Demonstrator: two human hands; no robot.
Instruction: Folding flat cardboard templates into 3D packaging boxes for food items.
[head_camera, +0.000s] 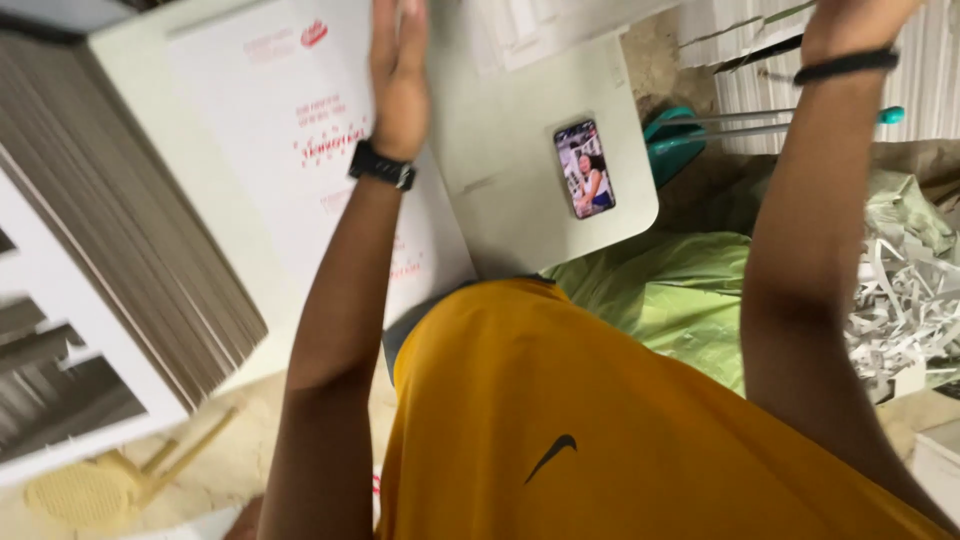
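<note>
Head view: left hand (398, 85) flat, fingers extended, gripping nothing, resting on the white printed cardboard sheet (290, 150) atop the stack (130, 260); right hand (850, 25) mostly out of frame, grip unclear. Judgement: press with the whole palm, slide one sheet only, keep edges square; stay clear of the phone (585, 168).

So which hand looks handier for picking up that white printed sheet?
Probably the left hand: it lies open directly over the white printed sheet. The right hand is raised far off, mostly out of frame.

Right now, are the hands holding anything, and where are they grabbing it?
The left hand lies flat and open on the white printed cardboard sheet, gripping nothing. The right hand is mostly out of view, so it cannot be told.
</note>
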